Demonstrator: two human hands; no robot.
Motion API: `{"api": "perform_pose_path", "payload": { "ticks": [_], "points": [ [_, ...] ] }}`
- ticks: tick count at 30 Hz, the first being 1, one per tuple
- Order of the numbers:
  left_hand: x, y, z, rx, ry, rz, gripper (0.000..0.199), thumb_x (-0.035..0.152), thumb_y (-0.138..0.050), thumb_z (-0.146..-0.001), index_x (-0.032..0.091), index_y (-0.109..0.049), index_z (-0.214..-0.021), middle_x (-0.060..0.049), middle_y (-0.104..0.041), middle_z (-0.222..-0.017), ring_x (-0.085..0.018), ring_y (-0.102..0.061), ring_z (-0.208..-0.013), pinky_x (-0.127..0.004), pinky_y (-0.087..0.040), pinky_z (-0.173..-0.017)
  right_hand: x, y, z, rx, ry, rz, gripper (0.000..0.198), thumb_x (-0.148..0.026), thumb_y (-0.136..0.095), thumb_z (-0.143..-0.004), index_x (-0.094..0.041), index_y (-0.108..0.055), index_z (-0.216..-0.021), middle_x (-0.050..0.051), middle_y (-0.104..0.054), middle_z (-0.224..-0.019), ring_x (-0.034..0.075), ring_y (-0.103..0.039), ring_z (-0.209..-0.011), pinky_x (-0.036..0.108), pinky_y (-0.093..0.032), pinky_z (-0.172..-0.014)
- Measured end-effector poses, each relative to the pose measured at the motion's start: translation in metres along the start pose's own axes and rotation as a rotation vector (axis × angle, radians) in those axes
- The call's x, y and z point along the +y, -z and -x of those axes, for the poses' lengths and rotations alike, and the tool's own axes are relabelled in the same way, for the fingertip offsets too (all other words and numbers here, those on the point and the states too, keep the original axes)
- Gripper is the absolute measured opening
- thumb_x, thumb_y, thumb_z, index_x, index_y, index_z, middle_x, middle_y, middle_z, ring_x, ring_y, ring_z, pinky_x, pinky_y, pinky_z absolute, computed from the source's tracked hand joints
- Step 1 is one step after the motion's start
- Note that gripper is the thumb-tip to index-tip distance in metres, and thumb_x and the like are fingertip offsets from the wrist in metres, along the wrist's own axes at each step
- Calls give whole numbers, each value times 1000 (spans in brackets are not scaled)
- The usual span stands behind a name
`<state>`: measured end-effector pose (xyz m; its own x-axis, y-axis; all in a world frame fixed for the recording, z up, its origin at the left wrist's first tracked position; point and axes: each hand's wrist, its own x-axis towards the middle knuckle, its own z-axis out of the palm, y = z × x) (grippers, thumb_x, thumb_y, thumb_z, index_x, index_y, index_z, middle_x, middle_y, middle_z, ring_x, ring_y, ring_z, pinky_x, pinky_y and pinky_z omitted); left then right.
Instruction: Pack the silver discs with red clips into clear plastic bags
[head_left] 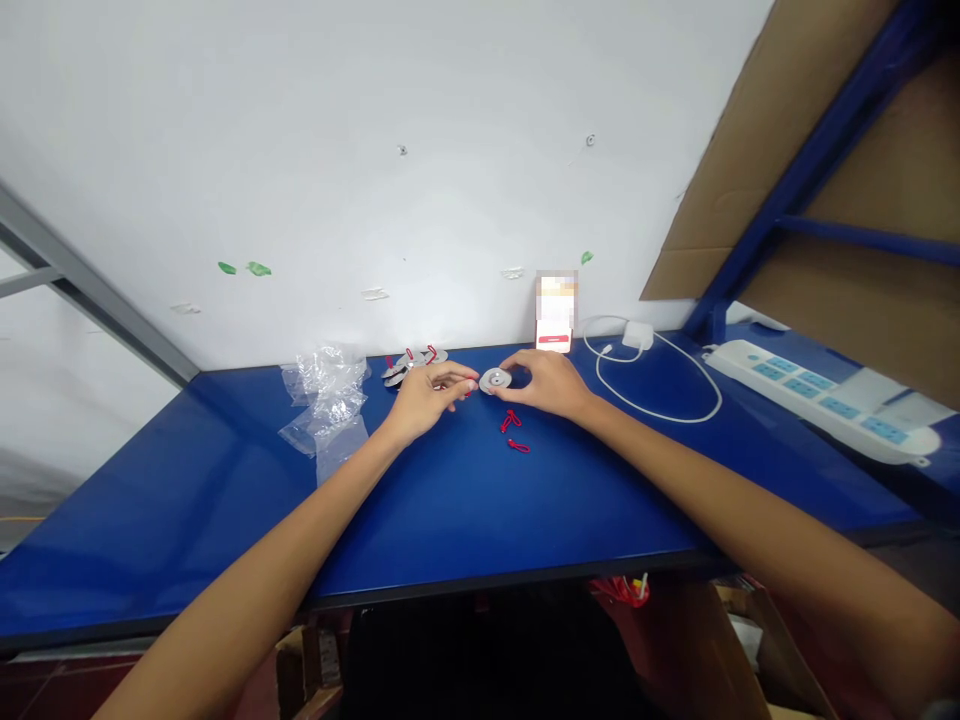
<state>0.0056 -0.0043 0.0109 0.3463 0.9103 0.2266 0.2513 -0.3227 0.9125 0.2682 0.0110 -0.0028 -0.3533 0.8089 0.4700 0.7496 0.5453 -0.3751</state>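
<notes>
Head: left hand [426,398] pinches red cord [470,388], right hand [551,383] disc [492,380]; front edge [487,584] well apart.

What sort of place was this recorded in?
Probably a small workshop or light-assembly bench: a long blue tabletop against a white wall, with a multi-socket power strip at the right end.

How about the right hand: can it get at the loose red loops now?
Probably yes. The loops lie on the table close to the right hand, on its near side, with nothing visible between. But that hand holds the disc, so it would likely need to release it first.
</notes>
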Motion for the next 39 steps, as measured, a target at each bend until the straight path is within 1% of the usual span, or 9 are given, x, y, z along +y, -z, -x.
{"api": "perform_pose_path", "payload": {
  "ticks": [6, 10, 12, 14, 20, 24, 27, 32, 39],
  "points": [
    [-4, -2, -2, -26, -37, 34, 33, 49, -86, -88, 20, -85, -105, -7, -81, -88, -16, -68, -67, -26, -54, -56, 4, -4, -2, 29, 5, -137, 34, -50, -89, -86, -23, -82, -105, 7, -85, -102, 27, -80, -91, 38, -59, -82],
    [-6, -2, -3, -36, -46, 45, 33, 48, -85, -89, 20, -86, -107, -8, -81, -89, -16, -68, -68, -26, -55, -56, 5, -10, -4, 62, -165, -568, 48, -52, -91, -82, -22, -72, -115, 7, -86, -96, 26, -82, -81, 37, -65, -70],
    [-7, -3, -2, -45, -65, 44, 31, 47, -84, -91, 20, -86, -106, -8, -81, -91, -17, -68, -71, -26, -55, -58, 3, -12, -5, 46, -282, -782, 50, -56, -91, -81, -21, -68, -109, 8, -85, -87, 27, -83, -73, 34, -65, -59],
    [-6, -4, -1, -52, -88, 30, 30, 48, -82, -93, 21, -88, -106, -8, -81, -92, -17, -68, -74, -27, -56, -61, 1, -13, -6, 32, -325, -888, 49, -57, -93, -80, -20, -68, -100, 9, -84, -83, 28, -84, -73, 32, -65, -56],
    [0, -7, 1, 23, -161, -68, 26, 43, -74, -100, 26, -89, -114, -8, -82, -111, -20, -69, -83, -33, -57, -73, -12, -12, -3, -37, -339, -1009, 39, -52, -88, -91, -16, -78, -102, 13, -86, -96, 27, -86, -83, 32, -71, -68],
    [2, -7, 3, 117, -308, -238, 22, 36, -70, -103, 31, -89, -113, -6, -83, -111, -25, -71, -100, -41, -55, -89, -26, -11, 1, -123, -398, -1097, 30, -45, -83, -97, -17, -82, -109, 15, -86, -111, 26, -87, -89, 32, -73, -73],
    [1, -9, 4, 177, -376, -322, 18, 31, -73, -102, 33, -90, -105, -4, -84, -108, -26, -70, -101, -45, -53, -95, -38, -8, 5, -180, -421, -1194, 30, -43, -81, -99, -17, -84, -113, 16, -85, -119, 28, -87, -96, 34, -73, -78],
    [1, -9, 7, 267, -318, -330, 12, 33, -79, -98, 30, -89, -104, -5, -85, -100, -25, -70, -86, -41, -56, -84, -51, -4, 9, -215, -426, -1289, 30, -37, -77, -101, -16, -84, -121, 16, -84, -123, 31, -87, -101, 38, -74, -83],
    [0, -6, 7, 228, -389, -425, 14, 34, -75, -101, 29, -89, -101, -6, -84, -101, -24, -72, -87, -39, -56, -82, -53, -5, 11, -226, -375, -1222, 37, -44, -84, -96, -22, -85, -125, 11, -84, -125, 30, -86, -107, 39, -73, -88]
  ]
}}
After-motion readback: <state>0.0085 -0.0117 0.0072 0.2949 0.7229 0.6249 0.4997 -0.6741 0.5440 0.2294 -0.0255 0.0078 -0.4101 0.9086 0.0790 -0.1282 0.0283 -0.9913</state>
